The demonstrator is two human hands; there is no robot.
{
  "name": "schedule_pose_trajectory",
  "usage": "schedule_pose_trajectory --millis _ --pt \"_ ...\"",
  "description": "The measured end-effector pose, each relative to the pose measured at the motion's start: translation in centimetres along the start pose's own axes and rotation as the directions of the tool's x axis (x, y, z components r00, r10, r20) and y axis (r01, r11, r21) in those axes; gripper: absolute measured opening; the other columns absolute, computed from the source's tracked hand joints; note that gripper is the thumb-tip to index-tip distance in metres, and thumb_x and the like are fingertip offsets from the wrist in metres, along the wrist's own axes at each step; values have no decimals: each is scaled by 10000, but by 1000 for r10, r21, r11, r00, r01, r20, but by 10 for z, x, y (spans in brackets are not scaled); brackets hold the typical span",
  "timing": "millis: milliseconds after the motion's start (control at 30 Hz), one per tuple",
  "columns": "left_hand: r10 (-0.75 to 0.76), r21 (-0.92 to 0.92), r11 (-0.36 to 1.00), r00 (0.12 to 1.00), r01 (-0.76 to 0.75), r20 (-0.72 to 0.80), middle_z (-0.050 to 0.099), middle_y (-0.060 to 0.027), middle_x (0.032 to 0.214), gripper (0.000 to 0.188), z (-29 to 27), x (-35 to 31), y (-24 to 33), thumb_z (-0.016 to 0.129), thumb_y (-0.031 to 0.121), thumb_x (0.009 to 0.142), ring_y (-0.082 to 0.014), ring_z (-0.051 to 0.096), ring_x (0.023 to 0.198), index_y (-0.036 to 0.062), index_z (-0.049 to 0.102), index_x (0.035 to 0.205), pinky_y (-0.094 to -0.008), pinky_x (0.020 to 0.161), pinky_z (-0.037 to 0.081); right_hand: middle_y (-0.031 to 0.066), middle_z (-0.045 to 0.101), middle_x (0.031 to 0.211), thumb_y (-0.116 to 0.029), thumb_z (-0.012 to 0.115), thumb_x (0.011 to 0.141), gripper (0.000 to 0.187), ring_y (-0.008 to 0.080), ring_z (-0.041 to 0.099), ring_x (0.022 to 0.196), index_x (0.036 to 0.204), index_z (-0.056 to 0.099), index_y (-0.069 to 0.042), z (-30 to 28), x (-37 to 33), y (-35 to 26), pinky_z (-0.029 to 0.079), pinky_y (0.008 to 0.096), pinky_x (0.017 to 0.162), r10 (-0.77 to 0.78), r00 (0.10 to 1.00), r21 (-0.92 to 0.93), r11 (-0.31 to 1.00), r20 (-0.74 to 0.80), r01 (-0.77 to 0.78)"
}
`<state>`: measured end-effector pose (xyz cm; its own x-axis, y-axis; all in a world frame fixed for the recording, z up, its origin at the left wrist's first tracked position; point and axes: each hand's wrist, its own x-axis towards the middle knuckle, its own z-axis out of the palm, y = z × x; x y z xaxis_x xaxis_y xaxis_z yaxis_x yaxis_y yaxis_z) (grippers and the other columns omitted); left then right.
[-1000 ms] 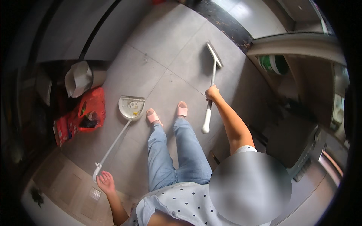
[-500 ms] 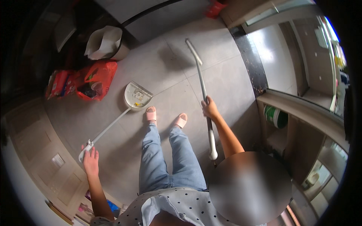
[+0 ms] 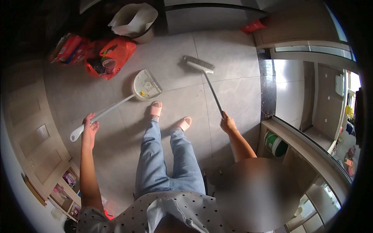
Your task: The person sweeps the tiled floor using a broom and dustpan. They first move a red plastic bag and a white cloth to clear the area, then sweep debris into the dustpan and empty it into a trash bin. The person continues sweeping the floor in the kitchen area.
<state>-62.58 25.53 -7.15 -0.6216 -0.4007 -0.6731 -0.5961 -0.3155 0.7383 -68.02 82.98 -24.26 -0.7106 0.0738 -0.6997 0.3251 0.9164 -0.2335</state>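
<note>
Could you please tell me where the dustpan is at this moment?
In the head view, the dustpan is left of centre, between the red bag and the left slipper, with its handle at the left hand.

We are seeing dim, uneven light.
Glare is whitening the floor (image 3: 287,70) at upper right, shadow is darkening the upper left, edges are bowing toward the black rim, and a blurred disc (image 3: 258,196) is covering the lower right.
</note>
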Motion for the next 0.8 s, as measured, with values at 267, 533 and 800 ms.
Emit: schedule_pose_trajectory --millis 267,533,800 --pt "122 58 992 965 -112 -231 495 -13 910 335 -8 -19 -3 475 399 848 -104 411 650 79 470 949 -233 642 348 97 517 638 -135 539 787 510 163 502 469 1239 309 -78 -74 -103 -68 381 291 403 58 937 624 732 344 -274" --pt "133 -13 990 950 -142 -283 486 -18 885 291 -44 -64 -5 476 367 856 -104 395 640 86 441 923 -230 605 347 88 511 669 -63 502 807 477 111 426 460 1242 318 1 8 -3 -201 356 232 390 -298 812 859 57 501 -509" --pt "82 73 995 942 -61 -326 496 -11 883 273 -67 -86 -1 466 359 862 -99 403 640 93 462 923 -233 612 351 97 538 656 -45 539 767 541 127 468 463 1261 320 -11 34 14 -155 359 255 378 -35 889 871 220 458 -440"
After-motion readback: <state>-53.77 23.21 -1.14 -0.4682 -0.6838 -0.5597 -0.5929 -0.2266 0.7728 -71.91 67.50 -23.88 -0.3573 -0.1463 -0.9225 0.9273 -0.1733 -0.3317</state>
